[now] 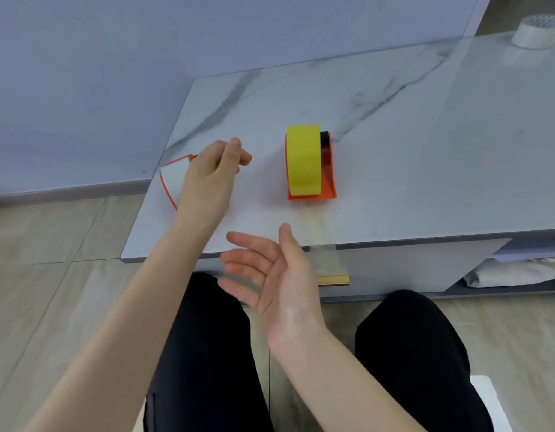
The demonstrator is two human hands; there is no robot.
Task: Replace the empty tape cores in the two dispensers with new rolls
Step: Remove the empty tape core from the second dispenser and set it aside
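An orange tape dispenser (327, 182) stands in the middle of the marble table (425, 151) with a yellow roll (303, 160) in it. A second orange-edged dispenser (173, 179) with a white face sits near the table's left edge, half hidden behind my left wrist. My left hand (212, 173) hovers over it, fingers curled with thumb against forefinger, and nothing shows between them. My right hand (270, 272) is at the table's front edge, palm up, fingers spread and empty. A whitish tape roll (536, 31) lies at the far right corner.
The table's front edge has a drawer with a gold handle (333, 280). An open shelf with folded cloth (519, 272) is at the right. My knees in black trousers (207, 353) are below, over a wood-look floor. A pale wall runs along the back.
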